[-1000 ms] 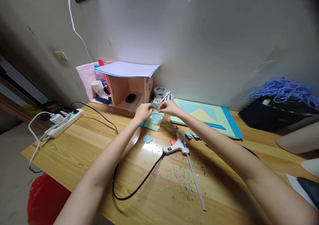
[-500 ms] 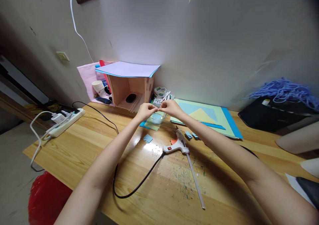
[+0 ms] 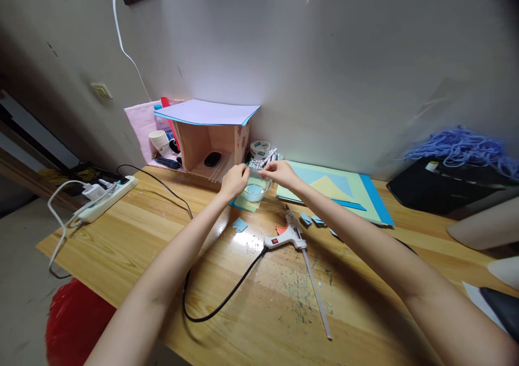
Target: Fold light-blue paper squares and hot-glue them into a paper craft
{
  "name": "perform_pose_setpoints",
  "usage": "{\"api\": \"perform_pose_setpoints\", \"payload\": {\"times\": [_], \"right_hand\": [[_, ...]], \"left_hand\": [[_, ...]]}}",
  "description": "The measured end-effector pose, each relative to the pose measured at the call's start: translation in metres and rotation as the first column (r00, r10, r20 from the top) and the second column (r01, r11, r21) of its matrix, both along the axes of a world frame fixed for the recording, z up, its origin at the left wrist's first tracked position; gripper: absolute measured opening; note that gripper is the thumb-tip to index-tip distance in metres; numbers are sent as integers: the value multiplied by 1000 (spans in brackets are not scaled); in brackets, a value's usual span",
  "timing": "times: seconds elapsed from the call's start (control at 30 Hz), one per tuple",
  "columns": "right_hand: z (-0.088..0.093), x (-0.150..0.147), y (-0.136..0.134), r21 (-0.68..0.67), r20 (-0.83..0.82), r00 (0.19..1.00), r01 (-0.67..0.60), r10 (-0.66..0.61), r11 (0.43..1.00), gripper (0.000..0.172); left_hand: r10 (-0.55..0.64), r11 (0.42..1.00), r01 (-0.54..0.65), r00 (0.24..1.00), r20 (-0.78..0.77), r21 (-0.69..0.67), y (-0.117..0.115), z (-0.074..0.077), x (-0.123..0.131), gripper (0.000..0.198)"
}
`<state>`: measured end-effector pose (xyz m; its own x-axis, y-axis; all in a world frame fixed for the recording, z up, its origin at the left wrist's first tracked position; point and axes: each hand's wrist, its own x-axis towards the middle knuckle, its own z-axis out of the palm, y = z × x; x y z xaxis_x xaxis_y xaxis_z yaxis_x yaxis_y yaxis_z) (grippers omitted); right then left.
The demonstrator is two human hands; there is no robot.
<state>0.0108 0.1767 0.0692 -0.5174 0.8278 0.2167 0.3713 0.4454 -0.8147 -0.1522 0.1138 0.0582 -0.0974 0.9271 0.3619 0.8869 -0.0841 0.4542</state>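
Note:
My left hand (image 3: 235, 180) is closed at the left rim of a clear bowl (image 3: 265, 194); what its fingers hold, if anything, is hidden. Over the bowl's right side, my right hand (image 3: 279, 172) has thumb and forefinger pinched together, on something too small to make out. The bowl stands on yellow-green and blue paper (image 3: 248, 206). Nearer to me lies a white hot glue gun (image 3: 286, 239) with a long glue stick (image 3: 317, 295) out of its back. A small light-blue paper piece (image 3: 239, 225) lies left of the gun, and several folded blue pieces (image 3: 306, 219) lie right of it.
A box with a lilac top (image 3: 206, 111) stands at the back, with paper cups (image 3: 159, 140) beside it. Coloured sheets (image 3: 375, 198) lie at the right, near a black bag (image 3: 433, 187) with blue yarn. A power strip (image 3: 107, 199) sits at the left edge; the gun's black cord (image 3: 227, 306) loops across the table.
My hands, touching each other above the bowl before, have come apart. The left has shifted slightly left, the right slightly right, leaving more of the bowl in sight.

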Motion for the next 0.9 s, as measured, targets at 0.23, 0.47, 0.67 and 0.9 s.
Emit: {"api": "perform_pose_setpoints", "payload": {"times": [0.23, 0.47, 0.67, 0.9], "right_hand": [[-2, 5, -1, -5, -4, 1000, -27, 26, 1000, 29], [5, 5, -16, 87, 86, 996, -34, 26, 996, 33], [13, 0, -35, 207, 106, 991, -101, 80, 973, 31], [16, -26, -60, 263, 177, 952, -290, 250, 920, 20]], "left_hand": [[-72, 997, 69, 962, -263, -18, 0, 1, 3, 18], [13, 999, -10, 995, -100, 34, -21, -1, -10, 33], [315, 932, -347, 919, -238, -107, -63, -22, -74, 30], [472, 819, -547, 815, -336, -177, -66, -44, -146, 20]]}}
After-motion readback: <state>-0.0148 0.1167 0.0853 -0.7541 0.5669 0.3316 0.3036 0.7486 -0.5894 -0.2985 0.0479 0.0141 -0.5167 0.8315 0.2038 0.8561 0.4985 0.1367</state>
